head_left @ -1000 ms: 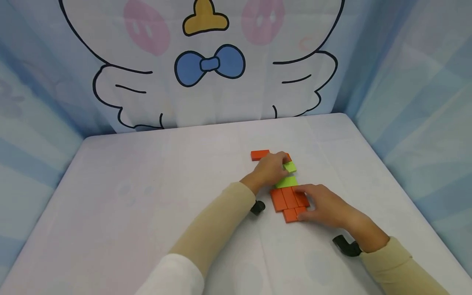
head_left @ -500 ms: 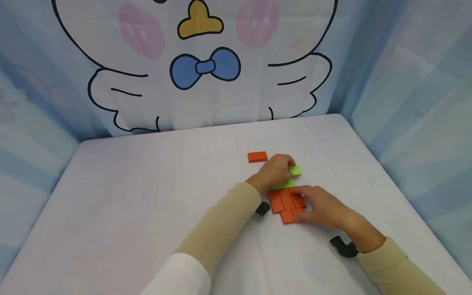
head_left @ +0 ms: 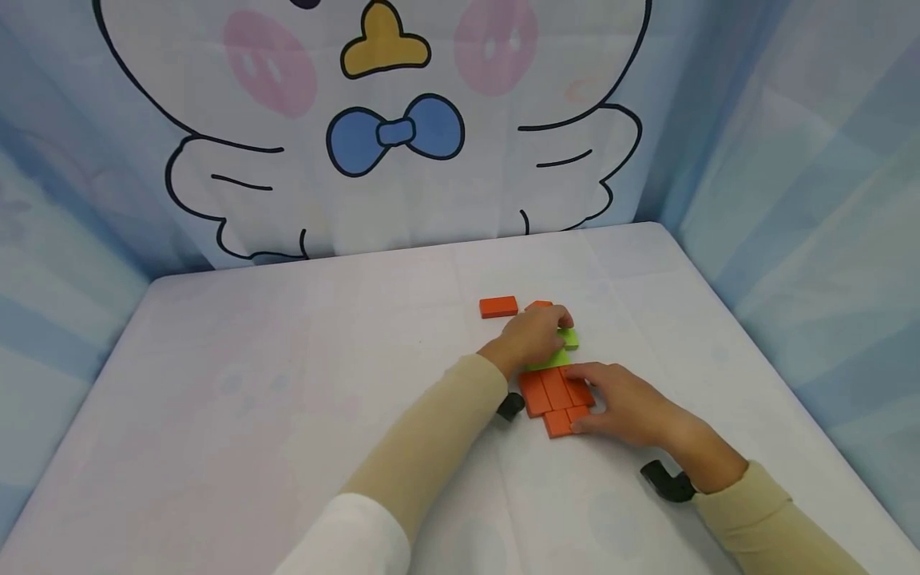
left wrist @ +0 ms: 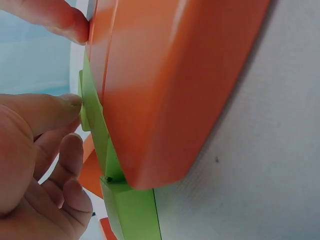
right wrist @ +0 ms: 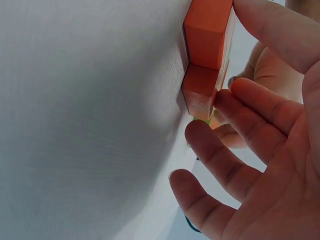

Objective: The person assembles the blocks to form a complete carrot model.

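Note:
In the head view, several orange blocks (head_left: 555, 393) lie flat and edge to edge. Behind them is a green block (head_left: 552, 360), partly hidden by my left hand (head_left: 533, 334). That hand pinches a smaller green block (head_left: 570, 339) between thumb and fingers, close to the larger green one. In the left wrist view, the thumb presses against the thin green piece (left wrist: 83, 102) and the other fingers are bent. My right hand (head_left: 636, 409) rests at the right side of the orange group, thumb and index fingertip touching it. From the right wrist, its fingers (right wrist: 270, 112) look loosely extended beside the orange side faces (right wrist: 205, 47).
A single orange block (head_left: 498, 307) lies left of the left hand, farther back. Another orange piece (head_left: 539, 304) shows just behind that hand. All sit on a white cloth-covered table (head_left: 302, 383), with printed curtains (head_left: 402, 192) at its back and sides.
My left hand has shifted slightly right and nearer with the small green block, closing toward the larger green one. My right hand stays at the orange blocks. The head view has tilted a little.

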Tool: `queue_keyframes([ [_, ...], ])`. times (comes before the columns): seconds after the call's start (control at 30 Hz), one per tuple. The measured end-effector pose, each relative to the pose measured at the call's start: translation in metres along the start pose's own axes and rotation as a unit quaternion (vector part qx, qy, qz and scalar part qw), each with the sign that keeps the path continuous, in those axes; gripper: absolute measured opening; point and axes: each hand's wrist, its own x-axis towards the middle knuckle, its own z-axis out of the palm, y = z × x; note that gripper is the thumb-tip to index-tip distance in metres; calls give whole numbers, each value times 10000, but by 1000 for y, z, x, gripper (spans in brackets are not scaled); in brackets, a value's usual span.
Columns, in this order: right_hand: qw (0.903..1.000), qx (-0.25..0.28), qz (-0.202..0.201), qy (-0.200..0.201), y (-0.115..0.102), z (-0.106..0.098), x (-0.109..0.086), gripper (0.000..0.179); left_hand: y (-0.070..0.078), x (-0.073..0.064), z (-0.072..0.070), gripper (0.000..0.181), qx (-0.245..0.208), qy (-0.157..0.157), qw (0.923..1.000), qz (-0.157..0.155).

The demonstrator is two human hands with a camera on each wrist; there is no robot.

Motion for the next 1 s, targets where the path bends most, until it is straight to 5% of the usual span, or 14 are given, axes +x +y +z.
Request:
queue_keyframes([
  [1.0,9999,-117,-76,38,3,1,1,71,-1,5,-3,26,78,-332,9993,-124],
])
